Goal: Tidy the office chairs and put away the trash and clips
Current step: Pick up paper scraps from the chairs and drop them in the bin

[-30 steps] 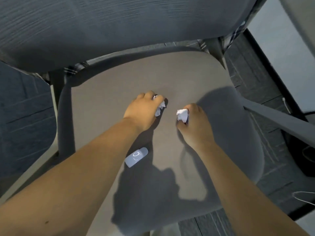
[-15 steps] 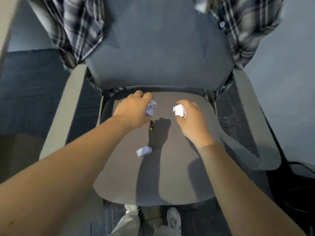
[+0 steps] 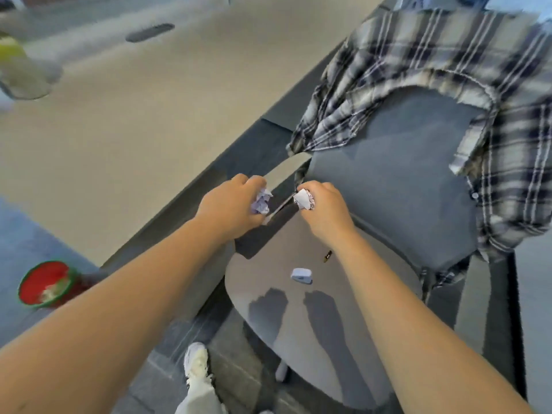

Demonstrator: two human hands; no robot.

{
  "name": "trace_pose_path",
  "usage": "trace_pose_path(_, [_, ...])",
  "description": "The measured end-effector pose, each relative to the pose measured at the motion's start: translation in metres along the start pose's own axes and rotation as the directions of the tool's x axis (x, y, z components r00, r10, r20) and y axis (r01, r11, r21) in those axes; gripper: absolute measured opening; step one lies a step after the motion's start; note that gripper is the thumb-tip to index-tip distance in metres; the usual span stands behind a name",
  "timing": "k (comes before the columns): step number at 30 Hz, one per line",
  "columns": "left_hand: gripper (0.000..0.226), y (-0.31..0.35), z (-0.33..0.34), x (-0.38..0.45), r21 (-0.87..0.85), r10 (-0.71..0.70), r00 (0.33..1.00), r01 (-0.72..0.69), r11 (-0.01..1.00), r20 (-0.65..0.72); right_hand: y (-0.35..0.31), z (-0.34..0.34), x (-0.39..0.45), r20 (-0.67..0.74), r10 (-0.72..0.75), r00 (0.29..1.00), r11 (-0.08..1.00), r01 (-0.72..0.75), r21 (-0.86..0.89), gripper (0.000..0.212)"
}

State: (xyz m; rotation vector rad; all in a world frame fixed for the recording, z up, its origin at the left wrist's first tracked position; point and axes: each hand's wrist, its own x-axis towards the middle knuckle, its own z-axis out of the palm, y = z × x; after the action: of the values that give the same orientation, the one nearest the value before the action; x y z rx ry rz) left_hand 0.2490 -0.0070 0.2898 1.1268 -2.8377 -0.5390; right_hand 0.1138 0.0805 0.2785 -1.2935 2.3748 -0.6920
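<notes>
**A:** What did we have in our hands at that moment?

**B:** A crumpled paper in each. Our left hand (image 3: pixel 231 207) had its fingers curled round a bluish-white paper wad (image 3: pixel 262 202), and our right hand (image 3: pixel 324 210) pinched a white paper ball (image 3: pixel 304 199) between thumb and curled fingers. Both hands were held up above the front-left part of the office chair (image 3: pixel 388 186), close together but not touching.

**A:** And what lay on the chair?

**B:** On the grey seat (image 3: pixel 301 321), between our forearms, lay a small pale blue-white object (image 3: pixel 301 275), possibly a clip or an eraser; the blur did not let us tell which. Just up and to the right of it, near our right wrist, was a tiny dark piece (image 3: pixel 327 256) with a yellowish end, too small to name.

**A:** Anything over the backrest?

**B:** A plaid shirt (image 3: pixel 412 64) in navy, white and beige was draped over the top of it and hung down both sides.

**A:** Where was the bin?

**B:** A red bin with a green rim (image 3: pixel 47 283) stood on the blue-grey floor to our far left, well apart from the chair, with something pale inside. A long beige desk (image 3: pixel 143 115) ran between the two, with a dark oval cable slot (image 3: pixel 150 32) in its top. Below us we saw our own white shoe (image 3: pixel 195 358) and light trouser leg (image 3: pixel 198 397).
</notes>
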Motion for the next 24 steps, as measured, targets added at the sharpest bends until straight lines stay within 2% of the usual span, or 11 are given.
trace_pose_path(5, [0.048, -0.057, -0.038, -0.062, -0.126, -0.217, 0.966, 0.201, 0.972, -0.137, -0.085, 0.025, -0.004, 0.108, -0.185, 0.977, 0.98, 0.191, -0.049, 0.036])
trace_pose_path(8, [0.051, -0.098, -0.059, -0.1, -0.117, -0.337, 0.921, 0.319, 0.94, -0.194, -0.139, 0.048, -0.011, 0.165, -0.295, 0.941, 0.953, 0.302, -0.013, 0.033])
trace_pose_path(12, [0.056, -0.154, -0.083, -0.152, -0.168, -0.481, 0.845, 0.453, 0.876, -0.232, -0.209, 0.084, -0.024, 0.252, -0.377, 0.892, 0.924, 0.38, 0.037, 0.029])
trace_pose_path(18, [0.053, -0.249, -0.102, -0.232, -0.246, -0.647, 0.725, 0.6, 0.761, -0.236, -0.308, 0.157, -0.05, 0.327, -0.497, 0.804, 0.862, 0.501, 0.077, 0.03])
trace_pose_path(24, [0.056, -0.335, -0.093, -0.301, -0.331, -0.785, 0.591, 0.715, 0.616, -0.184, -0.371, 0.246, -0.071, 0.409, -0.535, 0.739, 0.832, 0.546, 0.101, 0.028])
